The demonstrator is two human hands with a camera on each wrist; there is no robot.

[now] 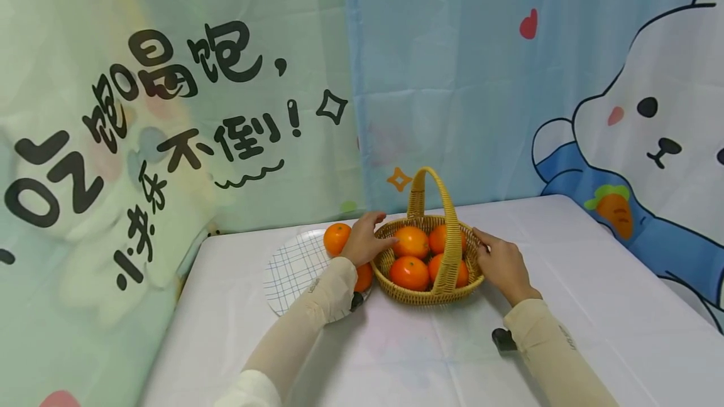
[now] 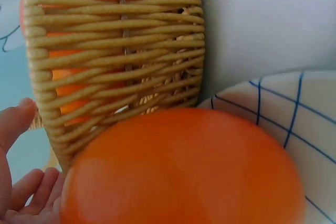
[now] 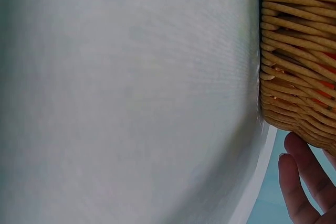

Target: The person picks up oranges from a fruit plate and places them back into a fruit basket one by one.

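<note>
A yellow wicker basket (image 1: 408, 296) with a tall arched handle stands on the table and holds several oranges (image 1: 410, 273). My left hand (image 1: 362, 244) is over the basket's left rim, its thumb and fingers spread apart with nothing between them. Under that forearm lies a round white plate (image 1: 294, 269) with a blue grid, bearing an orange (image 1: 337, 239) at its back and another orange (image 1: 364, 277), partly covered by my sleeve. In the left wrist view this nearer orange (image 2: 184, 171) sits beside the woven wall. My right hand (image 1: 503, 265) holds the basket's right rim, fingertips against the weave.
A white cloth covers the table (image 1: 407, 357). Close behind the basket hangs a printed curtain (image 1: 271, 112) with black lettering and a cartoon bear. A small black strap piece (image 1: 503, 339) shows at the right wrist.
</note>
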